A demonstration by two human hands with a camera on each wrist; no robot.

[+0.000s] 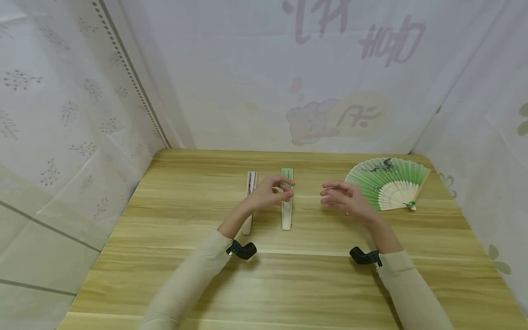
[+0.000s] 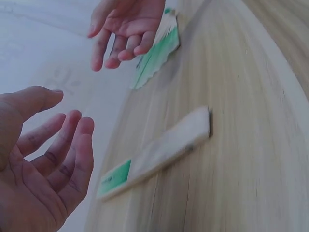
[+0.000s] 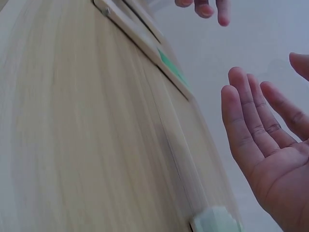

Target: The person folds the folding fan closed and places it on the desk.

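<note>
My left hand (image 1: 270,192) hovers over the table with loosely bent fingers and holds nothing. Partly beneath it lies a folded green hand fan (image 1: 287,215), its closed sticks pointing toward me. Left of that, a second folded fan (image 1: 248,224) with a grey and red pattern is partly covered by my left wrist. My right hand (image 1: 350,201), also empty with relaxed fingers, is raised in front of a spread green hand fan (image 1: 400,183), hiding its lower left corner. In the left wrist view both palms show, and the folded green fan (image 2: 164,145) lies apart from the fingers.
The wooden table (image 1: 297,284) ends at a white printed curtain (image 1: 222,91) behind it. More patterned cloth (image 1: 82,105) hangs along the left and right sides. A black wrist camera (image 1: 243,250) sits on my left wrist, another black camera (image 1: 364,255) on my right.
</note>
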